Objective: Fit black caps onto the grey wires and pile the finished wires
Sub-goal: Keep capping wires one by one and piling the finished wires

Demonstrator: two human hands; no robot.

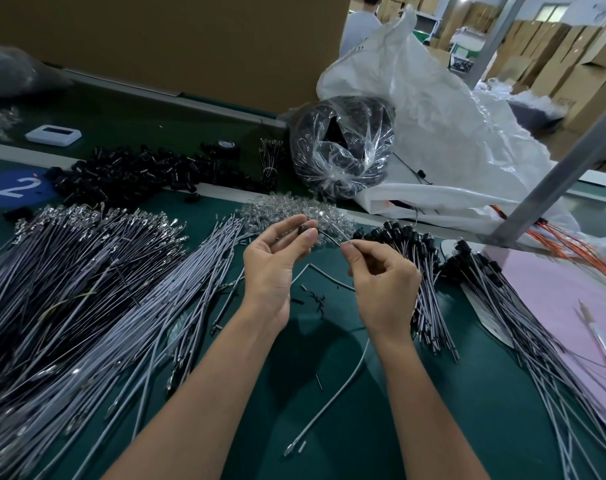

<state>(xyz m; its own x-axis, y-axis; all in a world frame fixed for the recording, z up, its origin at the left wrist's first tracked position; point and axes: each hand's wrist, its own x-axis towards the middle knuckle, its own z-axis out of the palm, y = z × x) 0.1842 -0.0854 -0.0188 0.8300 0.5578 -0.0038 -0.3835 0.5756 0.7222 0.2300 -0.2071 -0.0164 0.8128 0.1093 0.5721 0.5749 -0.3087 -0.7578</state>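
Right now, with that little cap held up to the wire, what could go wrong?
The black cap is only pinched at the fingertips of the left hand, so it might slip and drop among the scraps on the green table. The grey wire bows between the cap and the right hand; pushing harder may kink it rather than seat it.

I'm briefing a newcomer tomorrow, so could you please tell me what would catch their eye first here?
The hands at centre: the left hand pinches a black cap while the right hand pinches a grey wire leading to it. Next, the broad heap of uncapped grey wires covering the left of the table, and the pile of capped wires on the right.
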